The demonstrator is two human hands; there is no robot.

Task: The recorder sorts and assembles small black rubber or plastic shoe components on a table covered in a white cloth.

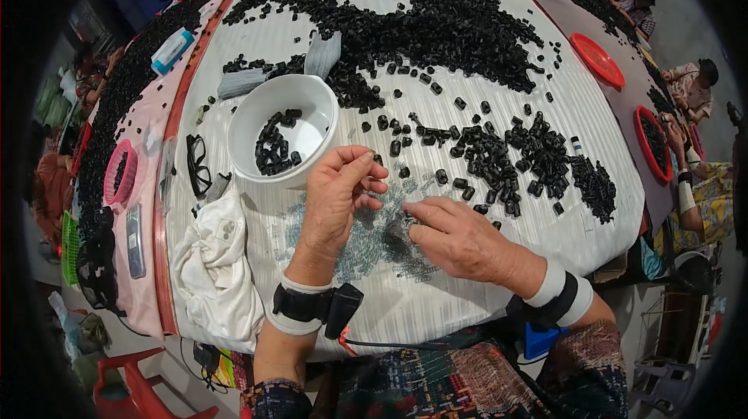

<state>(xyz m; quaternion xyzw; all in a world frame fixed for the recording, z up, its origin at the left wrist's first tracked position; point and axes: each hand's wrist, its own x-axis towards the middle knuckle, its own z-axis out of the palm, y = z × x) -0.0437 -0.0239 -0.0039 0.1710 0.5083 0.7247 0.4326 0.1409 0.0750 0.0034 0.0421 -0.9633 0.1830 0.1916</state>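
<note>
- The white bowl (315, 107) on the worktop (444, 310) holds loose black parts (273, 146).
- The left hand (343, 189), near the bowl, pinches a small black piece (378, 160).
- The right hand (460, 240), apart from it, curls over small grey pieces (358, 251); whether it grips one, I cannot tell.
- A pink basket (111, 193) and red basin (661, 176) contain black parts.

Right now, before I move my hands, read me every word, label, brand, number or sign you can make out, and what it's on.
None can be read from this view.
Blue-and-white packet at the far left: any print is too small and blurred to read.
White cloth: grey marks, not readable as letters.
Black device at the left wrist: no readable text.
Black pieces: no lettering visible.
</note>
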